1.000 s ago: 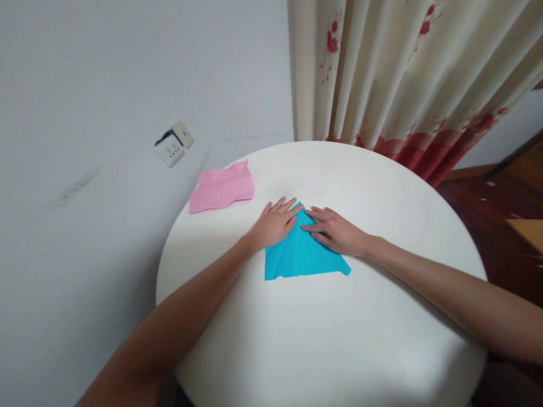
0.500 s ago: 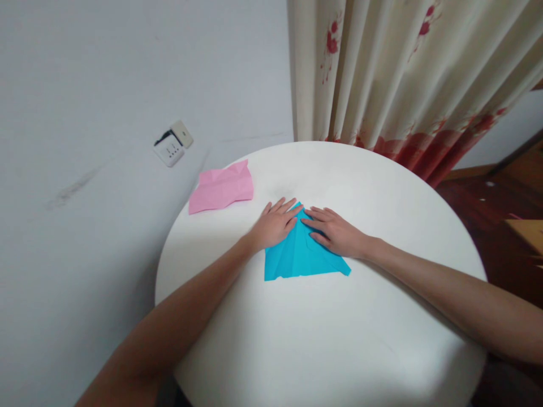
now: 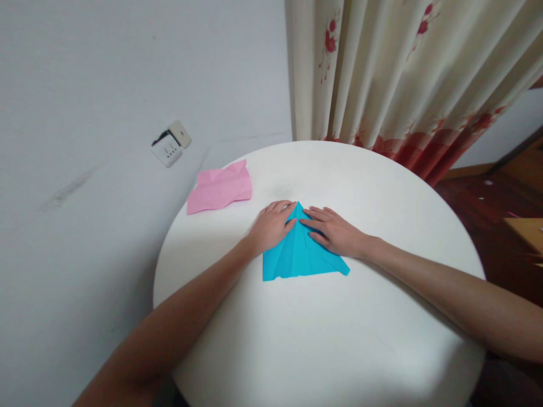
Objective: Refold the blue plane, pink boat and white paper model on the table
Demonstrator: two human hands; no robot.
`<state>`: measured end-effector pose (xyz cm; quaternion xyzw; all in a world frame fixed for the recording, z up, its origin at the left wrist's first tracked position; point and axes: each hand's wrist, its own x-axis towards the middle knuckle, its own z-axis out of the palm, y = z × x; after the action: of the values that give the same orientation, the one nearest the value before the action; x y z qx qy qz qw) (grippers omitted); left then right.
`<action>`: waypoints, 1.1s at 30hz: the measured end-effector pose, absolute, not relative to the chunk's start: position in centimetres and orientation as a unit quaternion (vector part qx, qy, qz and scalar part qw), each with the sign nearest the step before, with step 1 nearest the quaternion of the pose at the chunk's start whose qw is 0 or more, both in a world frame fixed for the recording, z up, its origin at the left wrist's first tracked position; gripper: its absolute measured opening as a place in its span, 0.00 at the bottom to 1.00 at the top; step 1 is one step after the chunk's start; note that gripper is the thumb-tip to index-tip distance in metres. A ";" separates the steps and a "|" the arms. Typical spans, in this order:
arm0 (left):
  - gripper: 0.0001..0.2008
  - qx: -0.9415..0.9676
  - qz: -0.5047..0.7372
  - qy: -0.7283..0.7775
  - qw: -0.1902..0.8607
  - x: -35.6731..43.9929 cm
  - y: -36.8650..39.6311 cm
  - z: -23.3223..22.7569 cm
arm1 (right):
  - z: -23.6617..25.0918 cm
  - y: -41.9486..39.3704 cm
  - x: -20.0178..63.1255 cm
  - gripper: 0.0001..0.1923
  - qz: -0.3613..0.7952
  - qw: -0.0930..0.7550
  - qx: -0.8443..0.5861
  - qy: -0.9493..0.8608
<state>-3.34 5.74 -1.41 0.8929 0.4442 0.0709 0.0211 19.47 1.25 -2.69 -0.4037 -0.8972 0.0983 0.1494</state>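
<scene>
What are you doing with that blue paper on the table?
A person is pressing a folded blue paper flat on a round white table. The left hand lies on the paper's left side and the right hand on its right, fingers meeting near the pointed top. The paper has a triangle-like shape with its wide edge toward the person. A creased pink paper lies untouched at the table's far left edge, near a wall socket. A flowered curtain hangs behind.

white wall [image 3: 106,68], floral curtain [image 3: 403,73].
</scene>
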 end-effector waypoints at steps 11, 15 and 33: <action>0.19 0.858 0.113 0.497 0.064 -2.8 4.4 -0.1 | -2.6 1.3 19.5 0.27 0.095 0.132 -0.409 -0.898; 0.18 0.862 0.156 0.472 0.100 -2.5 3.7 0.3 | -2.6 1.3 19.5 0.27 0.100 0.133 -0.406 -0.898; 0.28 0.906 0.087 0.405 0.091 -3.3 5.1 -2.0 | -2.9 1.4 19.4 0.33 0.116 0.134 -0.429 -0.886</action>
<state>-3.30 5.05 -1.95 0.9057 0.4050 0.0868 0.0906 19.38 1.37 -2.87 -0.4290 -0.8857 0.1160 0.1344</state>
